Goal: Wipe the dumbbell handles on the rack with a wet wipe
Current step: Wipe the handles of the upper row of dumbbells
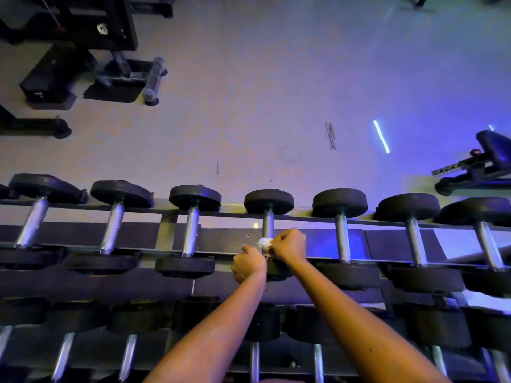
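- Two hands meet at the middle dumbbell on the upper row of the rack; I place everything else relative to that dumbbell.
- The right hand sits over the near half of its handle. Its fingers are curled tight on the wet wipe, which bunches white against the left side of the bar.
- The left hand is just nearer me than the wipe, beside the dumbbell's near head. Its fingers are curled, but I cannot tell whether they grip the bar, a tail of the wipe, or nothing.
- I judge the wipe light, limp and damp. It will crumple and slide off unless pinched, so I would wrap it round the handle and squeeze from both sides.
- The handle looks like bare polished metal, stiff and probably slick once wet. Its far half, toward the far head, shows uncovered.
- I judge the dumbbell heavy and settled in the rack, so there is no need to lift it. Its round heads might let it roll under a twisting wipe, so steadying the near head seems sensible.
- At least three neighbouring dumbbells lie to its left and three to its right on the same row, apart from both hands.
- A lower row of handles lies nearer me than the middle dumbbell, under the forearms.
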